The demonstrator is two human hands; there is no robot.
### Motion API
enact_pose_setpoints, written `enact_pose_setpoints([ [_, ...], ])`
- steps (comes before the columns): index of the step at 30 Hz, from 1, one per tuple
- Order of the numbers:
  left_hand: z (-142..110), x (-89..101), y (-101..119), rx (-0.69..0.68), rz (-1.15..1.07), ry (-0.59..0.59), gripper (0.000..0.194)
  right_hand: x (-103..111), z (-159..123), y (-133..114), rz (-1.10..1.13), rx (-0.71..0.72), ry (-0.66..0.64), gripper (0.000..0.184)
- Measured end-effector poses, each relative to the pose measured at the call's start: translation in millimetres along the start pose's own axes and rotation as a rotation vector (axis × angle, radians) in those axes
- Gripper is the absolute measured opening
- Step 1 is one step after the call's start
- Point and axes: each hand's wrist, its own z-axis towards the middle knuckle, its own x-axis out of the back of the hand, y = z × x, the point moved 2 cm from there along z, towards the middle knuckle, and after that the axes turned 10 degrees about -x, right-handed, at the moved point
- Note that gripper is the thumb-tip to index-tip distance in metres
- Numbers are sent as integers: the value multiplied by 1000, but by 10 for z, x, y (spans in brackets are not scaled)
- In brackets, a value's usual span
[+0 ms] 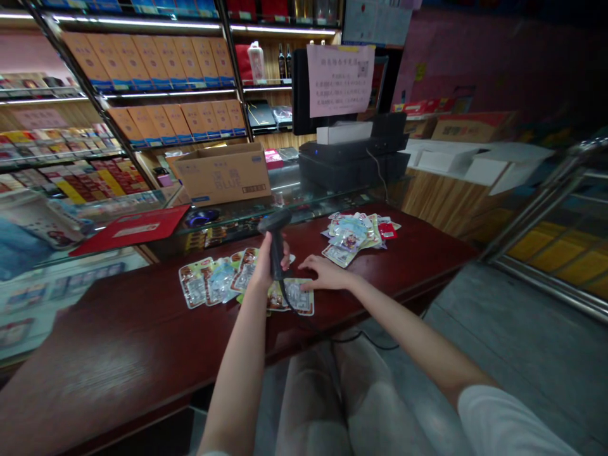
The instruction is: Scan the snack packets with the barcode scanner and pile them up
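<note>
My left hand [266, 263] is wrapped round the handle of a black barcode scanner [275, 235], held upright over the dark red counter [142, 342]. The scanner's cable runs down past the counter's front edge. Under the scanner lies a row of small snack packets [216, 280]. My right hand [327, 273] rests with fingers stretched out on the nearest packet [301, 297]. A second heap of packets [356, 234] lies farther right on the counter.
A glass display case [156, 209] behind the counter carries a cardboard box [223, 172], a red mat [133, 228] and a black till with a monitor [351, 158]. Shelves of boxed goods [156, 76] fill the back wall. A metal rail [546, 190] stands at right.
</note>
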Motion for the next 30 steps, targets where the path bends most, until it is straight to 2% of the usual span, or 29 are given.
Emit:
enact_pose_setpoints([
  [2, 11, 24, 11, 1, -7, 18, 48, -111, 3, -43, -33, -41, -53, 51],
  [4, 22, 44, 11, 6, -14, 38, 47, -142, 28, -33, -40, -83, -38, 45],
  [10, 32, 68, 5, 36, -24, 93, 47, -5, 156, 214, 178, -119, 17, 44],
  [13, 36, 65, -5, 43, -10, 88, 48, 112, 201, 412, 420, -159, 201, 46],
  [18, 24, 19, -58, 30, 18, 22, 48, 283, 270, 686, 970, -355, 497, 59],
  [21, 5, -18, -131, 58, 20, -3, 49, 397, 336, 757, 1135, -307, 667, 63],
  [23, -6, -44, -194, 93, 24, -26, 51, 453, 375, 784, 1183, -243, 716, 65],
  [30, -28, -96, -338, 172, 70, -118, 55, 502, 388, 876, 1324, -183, 669, 66],
])
